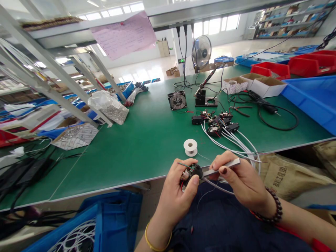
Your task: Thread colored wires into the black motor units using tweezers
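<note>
My left hand (178, 196) is wrapped round a small black device (193, 172) with a silver motor-like part and fine wires, held just off the table's front edge. Between the thumb and fingers of my right hand (240, 178) is a flat metal tool (223, 167), likely tweezers, its tip touching the device's right side. A white cable (219, 187) runs from the device under my right hand. Just beyond my hands, a white spool of thin wire (190, 147) stands on the green table (141, 140). Similar black devices (215, 123) with white cables lie farther back.
A soldering iron in its stand (201, 97), a small fan (177, 100), pliers (240, 111) and a black corded tool (262, 101) are at the back. A blue bin (312, 101) borders the right. Bagged parts (110, 106) sit left, below a metal frame. Another blue bin (105, 220) is below the table.
</note>
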Available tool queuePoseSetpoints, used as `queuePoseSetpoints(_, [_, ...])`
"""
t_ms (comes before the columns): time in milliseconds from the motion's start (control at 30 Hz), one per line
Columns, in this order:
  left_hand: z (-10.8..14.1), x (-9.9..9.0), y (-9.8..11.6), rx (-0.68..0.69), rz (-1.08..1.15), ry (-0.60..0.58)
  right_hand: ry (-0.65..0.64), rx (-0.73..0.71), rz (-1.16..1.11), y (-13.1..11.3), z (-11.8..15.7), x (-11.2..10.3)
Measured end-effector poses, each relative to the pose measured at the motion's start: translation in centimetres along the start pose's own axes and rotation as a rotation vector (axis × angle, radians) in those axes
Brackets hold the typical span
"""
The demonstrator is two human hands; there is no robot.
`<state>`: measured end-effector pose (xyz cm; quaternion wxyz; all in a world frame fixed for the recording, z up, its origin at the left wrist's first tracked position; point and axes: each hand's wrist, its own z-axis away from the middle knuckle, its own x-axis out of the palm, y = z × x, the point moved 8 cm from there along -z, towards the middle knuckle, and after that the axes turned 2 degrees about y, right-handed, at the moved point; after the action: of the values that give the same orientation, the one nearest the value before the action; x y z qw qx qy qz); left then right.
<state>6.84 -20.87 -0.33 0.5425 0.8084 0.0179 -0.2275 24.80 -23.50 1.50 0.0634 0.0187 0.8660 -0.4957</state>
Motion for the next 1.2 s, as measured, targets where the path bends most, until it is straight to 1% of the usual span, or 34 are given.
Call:
queuePoseSetpoints(233, [-0.1,0.0,-0.1,0.001,0.004,-0.001,0.004,0.011,0.007,0.4,0.1,0.0])
queuePoseSetpoints(433, [0.0,0.1,-0.2,-0.012,-0.007,-0.006,0.004,0.003,-0.008,0.0,0.1,0.0])
queuePoseSetpoints(600, [-0.1,0.0,0.0,-0.015,-0.017,0.001,0.013,-0.003,0.024,-0.2,-0.2,-0.1])
queuePoseSetpoints(667, [-0.1,-0.1,0.0,-0.02,-0.028,0.016,0.016,-0.03,0.053,-0.4,-0.2,-0.1])
queuePoseSetpoints(700, [-0.2,-0.2,-0.2,-0.026,-0.034,0.027,0.023,-0.067,0.056,-0.7,-0.1,-0.1])
queuePoseSetpoints(767, [-0.2,-0.4,-0.6,-0.034,-0.041,0.054,0.072,-0.146,0.014,-1.4,0.1,-0.5])
queuePoseSetpoints(833, [-0.1,-0.7,-1.1,-0.042,-0.026,0.086,0.169,-0.176,-0.083,-1.6,0.3,-1.4])
queuePoseSetpoints(900, [0.1,-0.9,-1.7,-0.053,0.0,0.108,0.248,-0.116,-0.166,-1.2,0.4,-2.1])
queuePoseSetpoints(933, [0.2,-0.9,-1.9,-0.057,0.011,0.11,0.266,-0.079,-0.186,-0.9,0.4,-2.3])
queuePoseSetpoints(1000, [0.3,-0.8,-2.0,-0.06,0.02,0.106,0.261,-0.036,-0.189,-0.7,0.2,-2.2])
queuePoseSetpoints(1200, [0.2,-0.5,-1.5,-0.061,0.015,0.082,0.258,-0.053,-0.158,-1.1,-0.1,-2.0])
